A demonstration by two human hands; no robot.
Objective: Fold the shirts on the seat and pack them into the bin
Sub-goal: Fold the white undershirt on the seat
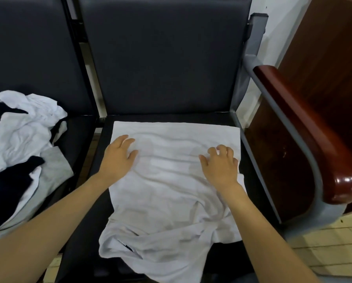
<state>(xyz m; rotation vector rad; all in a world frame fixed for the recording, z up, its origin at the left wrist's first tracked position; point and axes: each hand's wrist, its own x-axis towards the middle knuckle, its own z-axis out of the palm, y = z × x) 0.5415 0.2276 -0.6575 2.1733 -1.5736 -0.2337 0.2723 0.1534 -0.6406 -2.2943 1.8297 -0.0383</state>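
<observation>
Head view: my left grip (118, 155) lies flat, fingers spread, on the white shirt (171, 190) laid out over the dark seat (101, 201). My right grip (220, 164) rests on the shirt's right side, fingers bent; whether they pinch cloth I cannot tell. A heap of shirts (17, 129), white, black and grey, lies on the neighbouring seat (79, 127) to the left.

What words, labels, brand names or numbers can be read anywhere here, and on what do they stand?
No text can be read anywhere in this view.
On the crumpled white cotton shirt spread on the dark padded seat, a small dark mark near the collar may be a label, but it is too small and blurred to read.
The heap of white, black and grey clothes shows no print.
</observation>
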